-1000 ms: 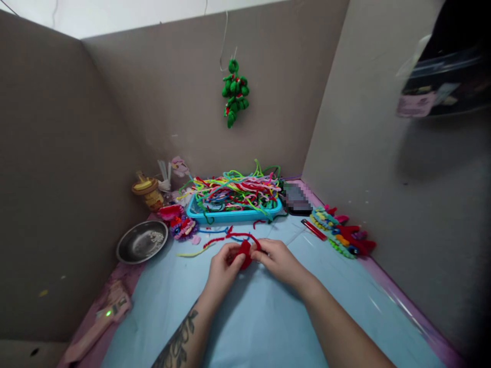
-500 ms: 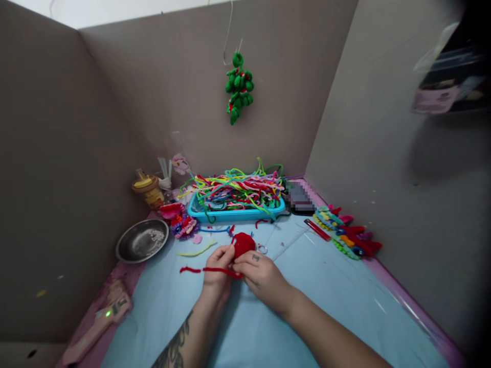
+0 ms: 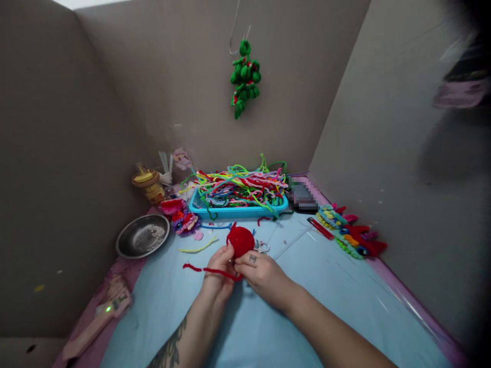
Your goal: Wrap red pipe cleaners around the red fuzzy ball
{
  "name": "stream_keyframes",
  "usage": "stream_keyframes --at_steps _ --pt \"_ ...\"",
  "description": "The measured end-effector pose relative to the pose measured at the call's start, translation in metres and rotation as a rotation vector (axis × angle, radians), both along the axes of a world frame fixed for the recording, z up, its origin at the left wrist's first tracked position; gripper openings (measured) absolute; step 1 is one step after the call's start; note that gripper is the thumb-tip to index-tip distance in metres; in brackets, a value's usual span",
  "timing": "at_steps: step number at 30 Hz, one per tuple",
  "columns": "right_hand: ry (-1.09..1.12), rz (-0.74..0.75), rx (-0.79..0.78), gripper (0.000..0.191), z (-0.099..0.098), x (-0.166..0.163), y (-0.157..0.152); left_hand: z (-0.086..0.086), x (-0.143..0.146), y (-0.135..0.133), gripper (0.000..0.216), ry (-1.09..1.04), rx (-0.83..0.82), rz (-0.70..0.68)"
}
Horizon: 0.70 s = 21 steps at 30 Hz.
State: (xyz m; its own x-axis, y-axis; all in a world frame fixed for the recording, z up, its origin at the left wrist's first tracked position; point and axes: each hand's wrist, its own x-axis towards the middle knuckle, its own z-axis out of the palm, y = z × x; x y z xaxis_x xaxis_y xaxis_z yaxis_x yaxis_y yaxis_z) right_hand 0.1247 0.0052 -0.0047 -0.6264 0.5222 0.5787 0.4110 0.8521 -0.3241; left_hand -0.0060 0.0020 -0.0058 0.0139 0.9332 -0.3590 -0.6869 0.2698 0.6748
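In front of the blue tray (image 3: 245, 211), your left grip (image 3: 218, 261) and right grip (image 3: 263, 274) are pinching a shaped red disc (image 3: 242, 240), a red strand (image 3: 220, 272) trailing unworked.

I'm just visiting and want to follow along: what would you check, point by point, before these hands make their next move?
1. Left hand holding the red round piece: ok, the thumb is against its lower edge.
2. Right hand at the work: ok, its fingers are at the piece's lower side.
3. Red strand joined to the piece: cannot tell, fingers hide that spot.
4. Strand clear of the left hand: not ok, it crosses in front of it.
5. Pink glue gun clear of both hands: ok, it lies off to the left, green light on.
6. Red cutter's blade tucked in: cannot tell, too small.
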Motion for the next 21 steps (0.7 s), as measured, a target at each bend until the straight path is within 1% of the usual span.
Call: stream_keyframes --at_steps 2,3,7,9,12,13,15,17,19,21 --pt "0.028 0.011 -0.020 0.024 -0.001 0.000 0.001 0.000 -0.001 0.001 0.030 -0.010 0.006 -0.023" --pt "0.047 0.016 -0.040 0.024 -0.001 0.000 0.002 0.000 -0.002 0.002 0.030 0.005 0.016 -0.013" --pt "0.152 0.021 -0.175 0.036 -0.005 0.007 0.006 0.000 -0.008 0.007 0.029 0.095 0.086 0.099" --pt "0.269 -0.059 -0.265 0.038 -0.008 0.010 0.008 0.001 -0.010 0.007 0.031 0.118 0.114 0.131" --pt "0.531 -0.267 -0.476 0.024 -0.011 0.013 0.012 0.004 -0.007 0.004 0.034 0.130 0.131 0.105" --pt "0.611 -0.299 -0.575 0.022 -0.012 0.013 0.014 0.005 -0.005 0.002 0.035 0.133 0.142 0.086" --pt "0.733 -0.269 -0.785 0.031 -0.011 0.012 0.016 0.005 0.001 -0.001 0.034 0.155 0.184 0.057" --pt "0.824 -0.172 -0.971 0.041 -0.008 0.010 0.017 0.003 0.007 -0.004 0.031 0.203 0.235 0.037" --pt "0.897 -0.091 -1.084 0.045 -0.004 0.007 0.017 0.002 0.011 -0.006 0.031 0.241 0.275 0.014" --pt "0.940 -0.070 -1.123 0.047 -0.001 0.006 0.017 0.001 0.014 -0.007 0.035 0.246 0.301 -0.013"
